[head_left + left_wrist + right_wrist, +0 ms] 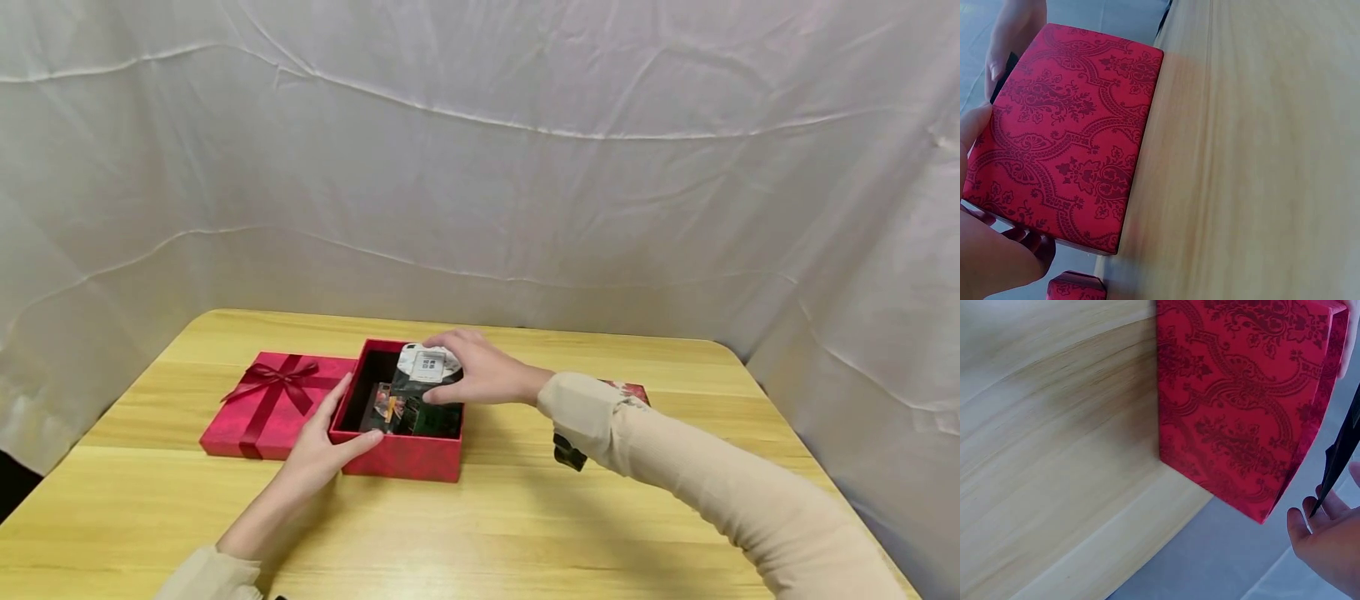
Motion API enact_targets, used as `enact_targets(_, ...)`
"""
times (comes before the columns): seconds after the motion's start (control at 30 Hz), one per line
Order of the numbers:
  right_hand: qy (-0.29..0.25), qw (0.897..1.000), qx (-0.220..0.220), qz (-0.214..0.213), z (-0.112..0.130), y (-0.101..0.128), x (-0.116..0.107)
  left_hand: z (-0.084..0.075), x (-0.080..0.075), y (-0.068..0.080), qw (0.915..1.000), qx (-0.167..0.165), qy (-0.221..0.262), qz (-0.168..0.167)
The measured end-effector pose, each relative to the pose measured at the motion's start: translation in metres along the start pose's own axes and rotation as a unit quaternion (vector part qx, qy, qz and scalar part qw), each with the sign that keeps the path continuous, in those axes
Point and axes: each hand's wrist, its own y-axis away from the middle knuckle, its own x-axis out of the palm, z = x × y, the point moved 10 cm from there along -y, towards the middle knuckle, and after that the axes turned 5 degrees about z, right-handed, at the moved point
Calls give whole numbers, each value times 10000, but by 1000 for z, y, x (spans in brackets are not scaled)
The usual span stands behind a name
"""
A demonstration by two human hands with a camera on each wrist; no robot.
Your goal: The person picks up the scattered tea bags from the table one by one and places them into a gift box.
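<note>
A red patterned gift box [405,458] stands without its lid on the table. My left hand [318,450] grips its near left corner, thumb over the front rim and fingers along the left side. Above the opening, my right hand [487,371] holds a black-and-white flat packet [423,367] with a pale label, between thumb and fingers. The right wrist view shows this packet [1342,450] edge-on, dark and tilted, beside the box wall [1235,394]. Inside the box lie a dark packet with orange print [386,407] and something dark green [437,419]; the packet overhead partly covers them.
Left of the box lies the red lid [225,425] with a dark red ribbon bow [279,377]. A red-and-white patterned thing [633,390] is mostly hidden behind my right forearm. The wooden table [487,542] ends at a pale cloth curtain [480,208].
</note>
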Motion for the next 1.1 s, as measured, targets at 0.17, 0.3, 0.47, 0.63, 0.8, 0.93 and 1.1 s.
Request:
enact_targets(0.17, 18, 10000, -22, 32, 8, -6, 4, -2, 0, 0, 10000, 40, 42, -18)
enact_targets(0.3, 83, 10000, -33, 36, 11, -9, 6, -2, 0, 0, 9999, 84, 80, -20)
enact_targets(0.47, 138, 9999, -98, 6, 15, -14, 10, -2, 0, 0, 9998, 132, 150, -10)
enact_targets(0.63, 75, 9999, -46, 84, 17, -16, 14, -1, 1, 0, 9999, 97, 132, 38)
enact_targets(0.8, 131, 9999, -18, 11, 17, -18, 12, -1, 1, -1, 10000, 49, 69, 40)
enact_targets(0.93, 155, 9999, -54, -45, 18, -18, 11, -2, 1, 0, 10000, 54, 67, 19)
enact_targets(1.1, 190, 9998, -103, -36, 19, -19, 13, 0, 1, 0, 9999, 22, 141, 33)
